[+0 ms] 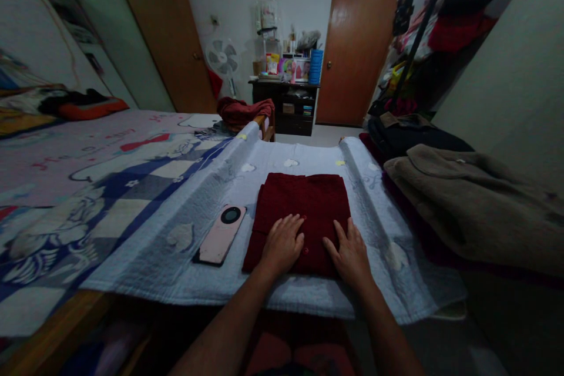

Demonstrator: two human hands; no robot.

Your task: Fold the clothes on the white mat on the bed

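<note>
A dark red shirt [304, 200], folded into a near square with small buttons down its middle, lies flat on a pale blue cloth [312, 299]. My left hand [284, 244] rests on the shirt's near left part, palm down with fingers stretched out. At its near right edge, my right hand [350, 249] lies with the thumb and fingers spread on the fabric. Neither hand grips anything. Left of the shirt, a pink phone [221, 236] with a round black camera ring lies on the same cloth, back side up.
To the left is a bed with a patterned sheet [88, 147]. A brown fleece garment [462, 200] and dark clothes [418, 135] are piled at the right. A rust-red cloth [244, 111] sits beyond the pale cloth. Farther back stand a fan [222, 57] and a dark cabinet [286, 106].
</note>
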